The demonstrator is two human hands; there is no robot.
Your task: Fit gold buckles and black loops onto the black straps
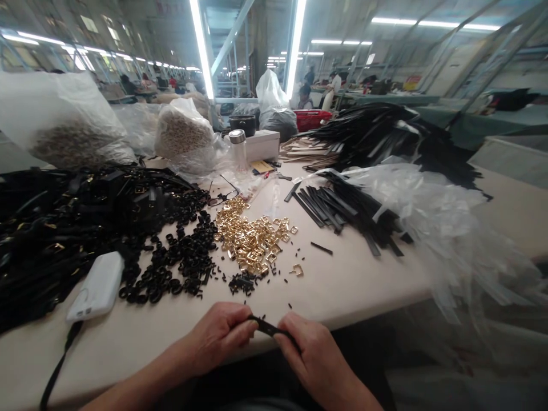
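My left hand pinches one end of a short black strap between thumb and fingers. The other end is gripped by my right hand, so the strap spans the gap between both hands at the table's front edge. Small holes seem to mark its middle. Just beyond lie tiny black bits and a single gold buckle. A heap of gold buckles is farther back, beside a pile of black loops on its left.
Black straps with buckles pile up on the left, near a white power bank with a cable. Loose black strips and clear plastic lie right. Behind are a bottle, glasses and filled bags.
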